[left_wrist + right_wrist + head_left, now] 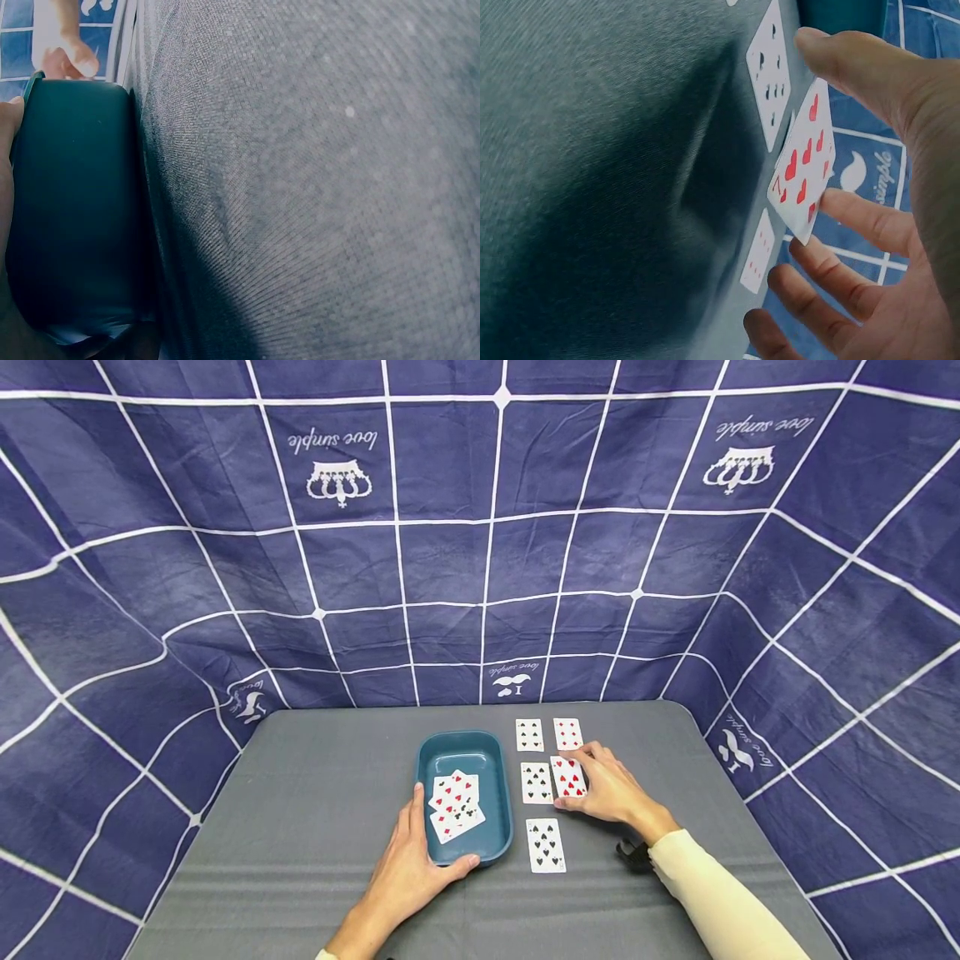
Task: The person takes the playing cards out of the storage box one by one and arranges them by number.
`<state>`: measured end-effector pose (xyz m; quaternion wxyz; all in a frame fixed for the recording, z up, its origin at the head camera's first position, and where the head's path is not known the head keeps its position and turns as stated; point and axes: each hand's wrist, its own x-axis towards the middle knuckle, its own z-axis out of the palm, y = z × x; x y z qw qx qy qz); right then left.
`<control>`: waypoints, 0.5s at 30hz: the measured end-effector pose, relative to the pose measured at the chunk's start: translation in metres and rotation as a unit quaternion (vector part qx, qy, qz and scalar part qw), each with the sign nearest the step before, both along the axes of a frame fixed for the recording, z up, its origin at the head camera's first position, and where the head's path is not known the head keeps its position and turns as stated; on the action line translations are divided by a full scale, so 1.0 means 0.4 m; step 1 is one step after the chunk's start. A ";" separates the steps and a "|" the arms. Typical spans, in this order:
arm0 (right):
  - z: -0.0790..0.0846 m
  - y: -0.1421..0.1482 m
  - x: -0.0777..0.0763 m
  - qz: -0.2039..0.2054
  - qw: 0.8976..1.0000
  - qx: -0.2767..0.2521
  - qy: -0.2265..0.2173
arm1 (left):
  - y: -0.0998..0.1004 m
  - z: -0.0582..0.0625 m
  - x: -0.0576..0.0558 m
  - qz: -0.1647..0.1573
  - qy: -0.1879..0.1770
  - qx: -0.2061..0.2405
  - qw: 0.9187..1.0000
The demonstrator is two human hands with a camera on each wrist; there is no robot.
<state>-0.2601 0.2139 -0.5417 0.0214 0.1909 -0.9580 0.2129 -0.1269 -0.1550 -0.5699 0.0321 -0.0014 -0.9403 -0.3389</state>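
My right hand (611, 783) is pinching the seven of hearts (568, 777), tilted, right of the tabletop (315, 793) middle; whether it touches the cloth, I cannot tell. A spade card (536, 783) lies between it and the tray (461, 752), two cards (529, 735) toward the far edge. My left hand (408, 864), spread wide, rests against the tray, where a pile (456, 806) lies.

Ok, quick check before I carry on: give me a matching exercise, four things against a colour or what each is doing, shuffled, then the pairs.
Things:
1. left hand
2. right hand
3. tray
4. tabletop

Matches:
A. grey
B. holding the seven of hearts
C. dark teal-blue
D. touching the tray's rim

Pairs: 1-D, 2-B, 3-C, 4-A
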 end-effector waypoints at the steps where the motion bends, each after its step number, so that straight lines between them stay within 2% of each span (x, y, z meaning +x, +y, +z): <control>1: -0.002 0.002 0.000 -0.003 1.000 0.001 -0.002 | 0.000 0.001 0.000 0.000 -0.001 0.000 1.000; 15: -0.038 0.030 -0.011 -0.034 0.999 0.020 -0.017 | -0.001 0.004 -0.002 -0.003 0.003 0.005 1.000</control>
